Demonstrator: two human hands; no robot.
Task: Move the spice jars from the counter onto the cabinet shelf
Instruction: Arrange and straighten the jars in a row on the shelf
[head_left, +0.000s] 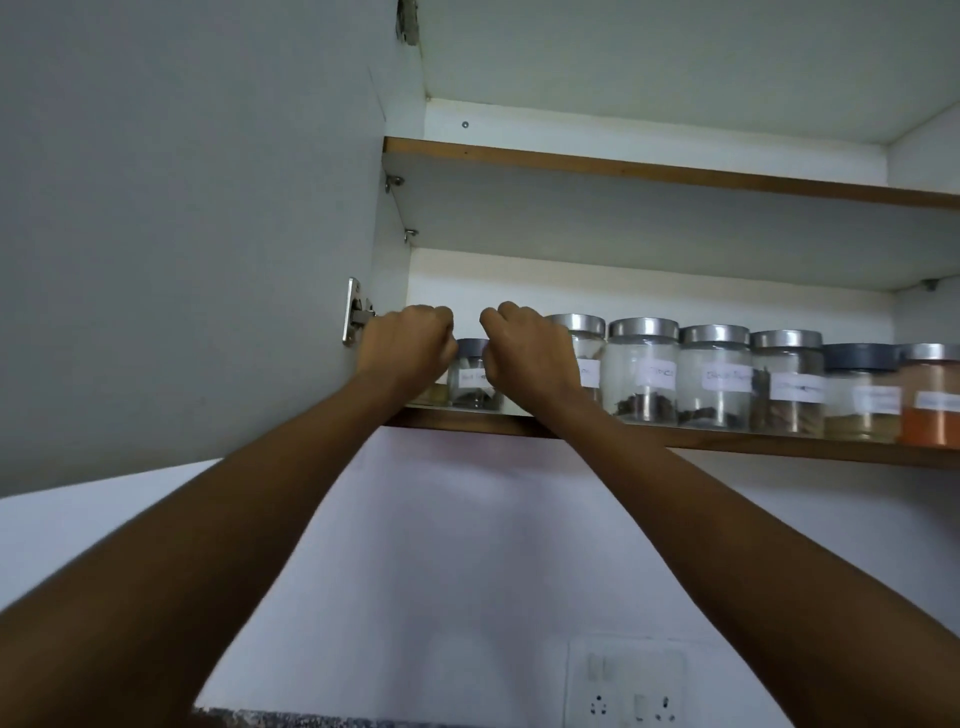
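A row of jars (644, 369) stands on the shelf (727, 448). The left hand (408, 348) and right hand (524, 356), fingers curled, sit apart at its left end; whether they grip anything cannot be told. The counter (311, 720) is largely unseen, so the remainder is unverified.

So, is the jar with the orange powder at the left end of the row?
No, the orange powder jar stands farthest right in view on the lower shelf.

**Open Door, Upper Shelf and Wall Socket**

A grey cabinet door (182, 234) stood swung open at the left, carried by a metal hinge (356, 312) on its inner edge. A second hinge (408, 21) showed near the top. An upper shelf (649, 174) with a brown front edge crossed the cupboard, with two small metal pegs (396, 180) under its left end. Below, the pale wall (441, 545) bore a white socket plate (626, 686).
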